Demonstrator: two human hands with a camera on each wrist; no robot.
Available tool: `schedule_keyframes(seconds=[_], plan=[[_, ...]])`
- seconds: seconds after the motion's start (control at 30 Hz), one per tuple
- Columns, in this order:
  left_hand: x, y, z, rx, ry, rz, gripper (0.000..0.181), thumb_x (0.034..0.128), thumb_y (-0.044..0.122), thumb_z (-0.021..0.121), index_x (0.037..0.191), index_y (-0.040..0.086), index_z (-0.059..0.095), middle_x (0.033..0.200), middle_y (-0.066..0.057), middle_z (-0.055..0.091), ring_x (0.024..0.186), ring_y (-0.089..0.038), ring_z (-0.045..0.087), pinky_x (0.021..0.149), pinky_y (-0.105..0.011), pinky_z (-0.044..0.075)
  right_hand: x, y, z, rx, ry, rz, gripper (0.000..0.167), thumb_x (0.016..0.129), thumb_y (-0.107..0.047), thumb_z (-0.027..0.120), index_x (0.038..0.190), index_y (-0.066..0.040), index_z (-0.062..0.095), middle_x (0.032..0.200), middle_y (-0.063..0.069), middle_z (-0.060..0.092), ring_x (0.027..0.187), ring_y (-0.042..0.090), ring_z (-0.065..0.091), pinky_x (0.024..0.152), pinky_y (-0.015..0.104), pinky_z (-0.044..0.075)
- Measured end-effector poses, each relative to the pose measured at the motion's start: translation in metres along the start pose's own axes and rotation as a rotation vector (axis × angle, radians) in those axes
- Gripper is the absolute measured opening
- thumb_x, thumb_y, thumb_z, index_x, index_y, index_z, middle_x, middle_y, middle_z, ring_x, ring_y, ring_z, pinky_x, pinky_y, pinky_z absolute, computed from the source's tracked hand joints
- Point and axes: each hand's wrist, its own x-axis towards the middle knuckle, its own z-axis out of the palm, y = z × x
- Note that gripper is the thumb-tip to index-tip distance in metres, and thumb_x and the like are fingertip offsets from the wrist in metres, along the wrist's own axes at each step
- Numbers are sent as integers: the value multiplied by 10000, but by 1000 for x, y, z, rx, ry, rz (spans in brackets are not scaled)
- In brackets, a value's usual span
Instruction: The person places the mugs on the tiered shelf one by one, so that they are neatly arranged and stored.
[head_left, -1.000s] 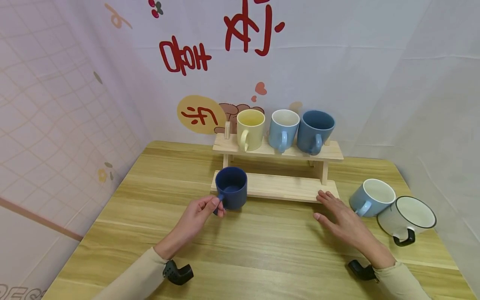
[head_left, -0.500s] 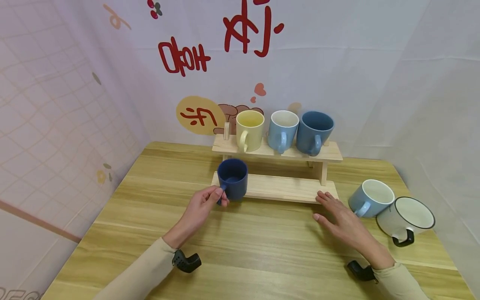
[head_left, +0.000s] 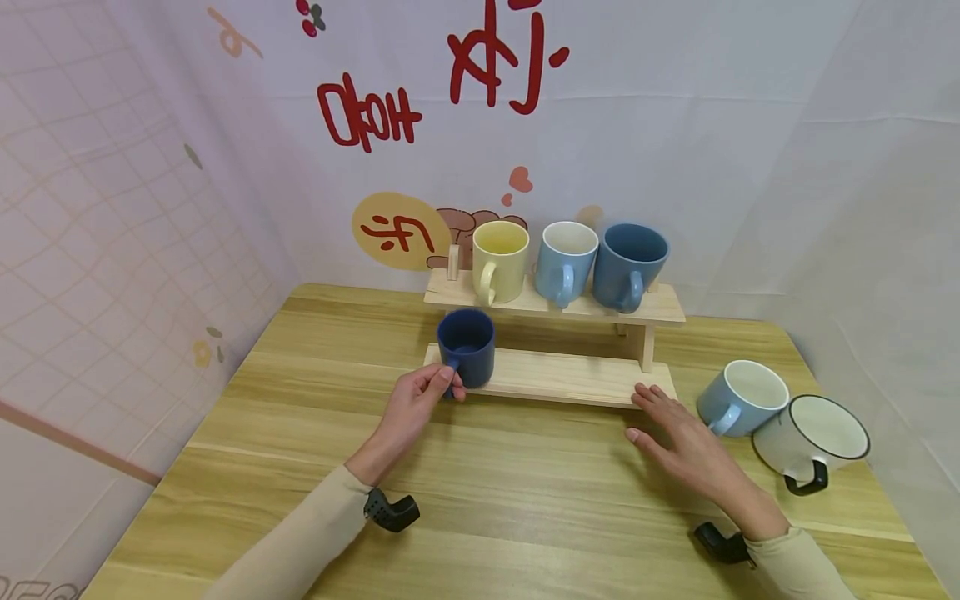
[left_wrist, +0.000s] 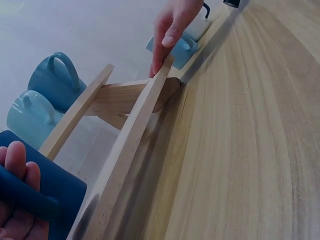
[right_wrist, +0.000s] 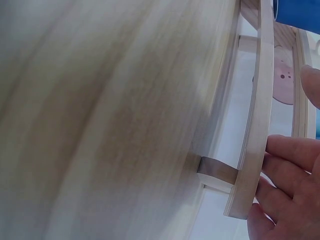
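My left hand (head_left: 408,408) grips the handle of a dark blue mug (head_left: 472,350). The mug is upright at the left end of the lower board of a two-tier wooden rack (head_left: 562,377); whether its base touches the board I cannot tell. In the left wrist view, curled fingers (left_wrist: 17,162) show behind the mug's handle. My right hand (head_left: 686,446) touches the right end of the lower board, fingers stretched out. The right wrist view shows its fingertips against the board's edge (right_wrist: 250,185).
On the upper board stand a yellow mug (head_left: 501,267), a light blue mug (head_left: 566,267) and a medium blue mug (head_left: 630,267). Right of the rack, another light blue mug (head_left: 742,400) and a white mug (head_left: 813,437) with a black handle stand on the wooden table (head_left: 525,517).
My left hand has carried the dark blue mug away from me and slightly right, from the rack's front edge to over the lower board. My right hand stays in place.
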Motion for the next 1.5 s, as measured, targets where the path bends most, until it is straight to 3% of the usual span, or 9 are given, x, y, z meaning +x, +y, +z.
schedule_keyframes(seconds=[0.13, 0.47, 0.7, 1.07, 1.27, 1.5], plan=[[3, -3, 3, -29, 12, -9, 340, 1106, 225, 524, 990, -56, 677, 875, -152, 730, 973, -182, 652, 994, -298, 473, 0, -1, -1, 1, 1, -4, 614, 1004, -340, 698, 1471, 26, 541, 1574, 221, 451, 1463, 488, 357, 1119, 685, 324], [9, -5, 12, -6, 35, 1, 331, 1096, 247, 547, 1006, -33, 700, 911, -153, 748, 1020, -210, 662, 989, -286, 485, 0, 0, 0, -6, -6, 3, 617, 1007, -351, 691, 1476, 20, 539, 1582, 210, 446, 1470, 476, 353, 1120, 680, 326], [10, -6, 18, -9, 24, -4, 331, 1097, 253, 543, 1043, -32, 703, 959, -161, 762, 1074, -258, 672, 1052, -399, 462, -1, 1, 1, -8, 7, -1, 614, 1008, -348, 692, 1473, 23, 541, 1576, 216, 451, 1463, 485, 359, 1120, 679, 326], [13, -11, 23, 4, 3, -7, 359, 1098, 296, 533, 1092, -8, 725, 1011, -113, 780, 1153, -217, 664, 1085, -426, 467, 0, 1, 2, -1, 10, -10, 611, 1010, -339, 690, 1478, 21, 536, 1578, 213, 450, 1465, 481, 358, 1127, 672, 324], [15, -10, 19, 38, -51, -7, 382, 1106, 297, 516, 1171, -23, 714, 1082, -102, 781, 1217, -212, 648, 1102, -423, 460, 0, 0, 1, 1, 5, -6, 618, 1012, -346, 686, 1483, 24, 530, 1585, 210, 442, 1470, 477, 351, 1140, 659, 317], [19, -7, 12, 85, -117, -16, 351, 1108, 254, 517, 1194, -25, 711, 1124, -139, 766, 1183, -264, 664, 1066, -432, 473, -1, 3, 3, -4, 6, -7, 618, 1022, -344, 672, 1486, 36, 519, 1586, 221, 435, 1470, 481, 348, 1175, 627, 292]])
